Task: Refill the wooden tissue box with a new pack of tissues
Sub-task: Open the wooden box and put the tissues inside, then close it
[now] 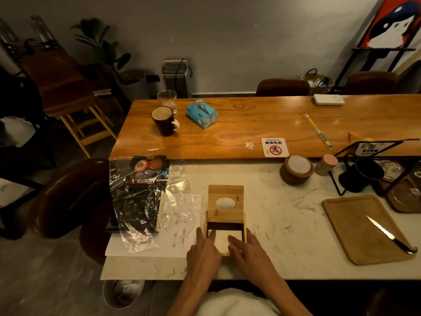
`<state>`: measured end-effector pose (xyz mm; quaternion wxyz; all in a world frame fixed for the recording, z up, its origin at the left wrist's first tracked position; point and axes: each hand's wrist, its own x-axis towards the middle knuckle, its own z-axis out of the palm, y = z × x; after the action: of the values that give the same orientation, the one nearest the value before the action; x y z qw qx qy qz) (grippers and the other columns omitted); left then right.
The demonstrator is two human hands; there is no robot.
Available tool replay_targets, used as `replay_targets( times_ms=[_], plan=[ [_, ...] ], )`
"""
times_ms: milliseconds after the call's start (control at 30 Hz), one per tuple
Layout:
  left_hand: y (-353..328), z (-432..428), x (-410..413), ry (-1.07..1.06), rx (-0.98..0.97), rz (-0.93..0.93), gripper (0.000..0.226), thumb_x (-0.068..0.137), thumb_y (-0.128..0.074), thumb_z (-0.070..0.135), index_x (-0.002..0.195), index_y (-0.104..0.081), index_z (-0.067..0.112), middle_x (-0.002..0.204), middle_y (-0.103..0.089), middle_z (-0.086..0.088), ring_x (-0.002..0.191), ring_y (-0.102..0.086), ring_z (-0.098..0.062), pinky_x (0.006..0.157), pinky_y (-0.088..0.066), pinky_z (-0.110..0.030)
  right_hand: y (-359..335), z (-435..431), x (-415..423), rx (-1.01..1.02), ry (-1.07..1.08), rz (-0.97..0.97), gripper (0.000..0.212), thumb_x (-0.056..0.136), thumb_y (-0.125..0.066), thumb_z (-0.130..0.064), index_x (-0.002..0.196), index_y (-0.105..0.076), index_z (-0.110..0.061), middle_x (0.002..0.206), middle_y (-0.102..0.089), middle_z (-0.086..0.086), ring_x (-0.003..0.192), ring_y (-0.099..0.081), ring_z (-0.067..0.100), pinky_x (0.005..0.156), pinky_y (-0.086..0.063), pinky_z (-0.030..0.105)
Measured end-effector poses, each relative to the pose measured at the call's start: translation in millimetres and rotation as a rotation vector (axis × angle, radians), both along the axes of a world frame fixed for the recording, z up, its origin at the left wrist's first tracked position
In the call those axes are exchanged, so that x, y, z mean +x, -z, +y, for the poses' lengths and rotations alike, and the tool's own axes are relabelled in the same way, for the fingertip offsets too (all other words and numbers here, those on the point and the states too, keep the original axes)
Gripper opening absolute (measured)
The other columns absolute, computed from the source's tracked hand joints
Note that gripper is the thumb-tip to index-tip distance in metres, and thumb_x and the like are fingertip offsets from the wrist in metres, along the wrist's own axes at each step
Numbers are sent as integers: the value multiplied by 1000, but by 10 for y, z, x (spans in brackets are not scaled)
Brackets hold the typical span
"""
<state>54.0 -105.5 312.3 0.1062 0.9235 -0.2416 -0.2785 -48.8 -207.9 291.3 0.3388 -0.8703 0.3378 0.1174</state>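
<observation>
Holding tissues, wooden box; sign perhaps "NO SMOKING".

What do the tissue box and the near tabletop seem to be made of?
Tissue box: light wood, maybe bamboo, matte; faint grain shows. Tabletop: white marble or an imitation, smooth; grey veins run through it.

A dark mug stands on the brown table, just beside a glass. A no-smoking sign lies at that table's near edge. On the white table sits a stack of coasters, with a small jar just beside it. A knife lies on a wooden board. A black cup stands behind the board. A plant stands by the wall.
</observation>
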Motion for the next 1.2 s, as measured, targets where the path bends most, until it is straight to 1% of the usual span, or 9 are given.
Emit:
replay_targets(
  times_ms=[300,467,567,633,767,867,1033,1133,1200],
  plan=[
    [178,310,52,107,-163,40,24,102,-32,37,111,-54,32,162,-8,8,146,-20,-21,108,-38,-42,-87,-22,-80,32,-39,67,39,100,-34,-51,123,-59,-33,165,-6,4,150,14,24,119,-19,42],
    [-42,323,163,-321,-691,355,26,91,-40,63,101,-48,40,123,-56,10,111,-56,-16,91,-50,-32,-275,-123,-118,383,442,-337,26,95,-43,-54,105,-60,-37,127,-59,-11,129,-49,21,98,-46,30],
    [-47,300,254,-725,-961,741,35,99,-42,42,121,-47,17,137,-54,-7,123,-53,-24,108,-40,-42,-308,-274,-152,835,749,-435,49,89,-43,-60,127,-54,-31,132,-56,-2,129,-49,25,108,-41,44],
    [-56,290,292,-752,-935,833,40,102,-35,35,136,-40,15,141,-50,-12,123,-52,-25,105,-42,-39,-271,-324,-178,1058,819,-427,54,92,-40,-61,138,-48,-34,139,-53,11,131,-48,33,111,-35,52],
    [-156,122,412,-559,-833,830,47,101,-25,47,146,-31,34,149,-40,-1,134,-40,-21,99,-43,-40,-260,-396,-39,943,771,-374,56,91,-33,-69,142,-38,-49,155,-37,8,141,-36,33,114,-29,54],
    [-293,-56,571,-568,-822,1002,43,98,-24,58,135,-42,45,128,-53,9,122,-48,-19,102,-38,-50,-299,-513,179,1124,771,-429,56,89,-31,-73,140,-41,-51,155,-36,3,138,-40,32,109,-36,57],
    [-110,-75,784,-758,-865,1157,64,91,-35,70,114,-66,19,120,-65,-5,108,-58,-26,83,-49,-42,-292,-590,319,1312,830,-504,75,82,-29,-82,107,-69,-23,114,-67,4,109,-59,29,89,-48,45],
    [-52,8,695,-622,-832,1109,36,89,-55,51,96,-67,18,106,-65,-3,96,-57,-22,69,-45,-34,-299,-455,234,1128,706,-494,47,84,-51,-65,96,-70,-24,107,-66,2,98,-61,19,77,-48,32],
    [50,75,657,-548,-903,1092,30,84,-67,24,114,-64,20,122,-63,-1,109,-58,-21,78,-49,-36,-183,-397,139,932,605,-554,43,86,-63,-45,128,-57,-39,133,-55,-9,119,-56,12,91,-52,34]
  ],
)
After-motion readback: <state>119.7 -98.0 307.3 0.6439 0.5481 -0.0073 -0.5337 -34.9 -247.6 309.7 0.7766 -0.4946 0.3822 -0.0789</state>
